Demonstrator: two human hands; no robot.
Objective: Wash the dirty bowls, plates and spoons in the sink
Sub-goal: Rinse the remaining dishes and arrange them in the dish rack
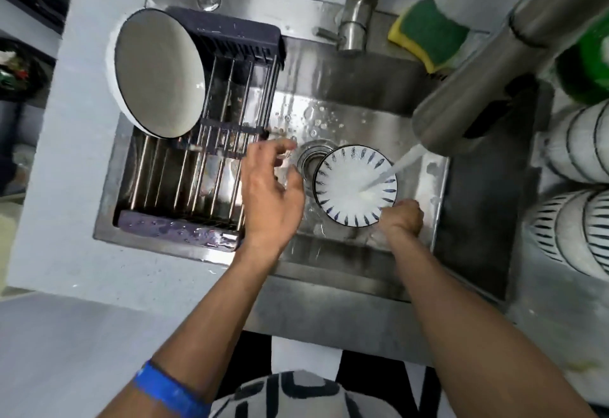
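I hold the small bowl [354, 185] with my right hand [400, 218]. My fingers are curled tight on its near rim, so it does not slip. I tip the bowl up so its white inside faces the water [393, 167]. The water falls from the tap [487, 84] right into the middle, and I think that is the best way to wash the soap out. The bowl sits low in the sink [329, 253], just right of the drain [308, 159], so the splashes stay inside.

My left hand [272, 192] holds nothing. Its fingers are loose and spread, just left of the bowl, above the wet sink floor. I think it is ready to help turn or rub the bowl.

1 big plate [161, 71] leans up on the rack [211, 154] at the far left, so it can drip dry. More striped bowls [573, 187] lie stacked on the counter [543, 285] at the right, near enough to grab. They look soapy, so I think they come after this one. The sponge [428, 33] rests at the far edge, by the tap.
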